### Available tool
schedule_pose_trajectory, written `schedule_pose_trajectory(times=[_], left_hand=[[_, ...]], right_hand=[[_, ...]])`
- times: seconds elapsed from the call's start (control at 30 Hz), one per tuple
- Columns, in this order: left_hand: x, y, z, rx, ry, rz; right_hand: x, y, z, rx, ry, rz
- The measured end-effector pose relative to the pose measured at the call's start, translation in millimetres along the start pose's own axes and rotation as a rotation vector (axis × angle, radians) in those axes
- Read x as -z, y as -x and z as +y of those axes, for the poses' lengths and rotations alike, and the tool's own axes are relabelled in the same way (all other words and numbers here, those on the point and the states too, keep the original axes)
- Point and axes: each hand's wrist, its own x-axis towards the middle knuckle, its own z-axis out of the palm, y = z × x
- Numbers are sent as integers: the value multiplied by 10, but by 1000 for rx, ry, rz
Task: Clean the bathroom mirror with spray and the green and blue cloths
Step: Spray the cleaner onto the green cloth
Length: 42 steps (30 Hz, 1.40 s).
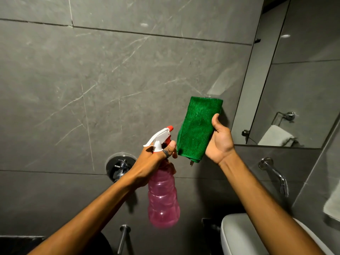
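Observation:
My left hand (154,159) grips the neck of a pink spray bottle (162,197) with a white trigger and red nozzle, held upright in front of the grey tiled wall. The nozzle points up and right, close to a folded green cloth (197,127). My right hand (219,139) holds that cloth upright by its right edge, thumb on the front. The mirror (298,85) hangs on the wall at the right, beyond the cloth. No blue cloth is in view.
A round chrome wall valve (119,165) sits behind my left wrist, with a chrome pipe (122,238) below it. A chrome spout (275,174) juts from the wall under the mirror. A white basin (237,234) is at the bottom right. The mirror reflects a towel on a ring.

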Motion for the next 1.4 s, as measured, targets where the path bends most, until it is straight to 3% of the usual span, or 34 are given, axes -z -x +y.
schedule_pose_trajectory(times=[0.4, 0.63, 0.8, 0.97, 1.1, 1.27, 1.4], left_hand=[[250, 367, -473, 167, -59, -100], [389, 701, -745, 243, -111, -75], [547, 1203, -1268, 378, -134, 133], [666, 2096, -2051, 790, -32, 403], [825, 2646, -2549, 966, -113, 532], [983, 3003, -2994, 1095, -118, 665], [1085, 3119, -3351, 1120, -86, 700]], right_hand=[[57, 45, 226, -7, 14, 74], [125, 55, 690, -105, -23, 119], [257, 216, 1212, -238, -83, 148], [556, 705, 1998, -400, -185, 273], [781, 1246, 2687, -485, -236, 434], [943, 1854, 3131, -461, -233, 599], [1042, 2135, 3266, -496, -232, 629]])
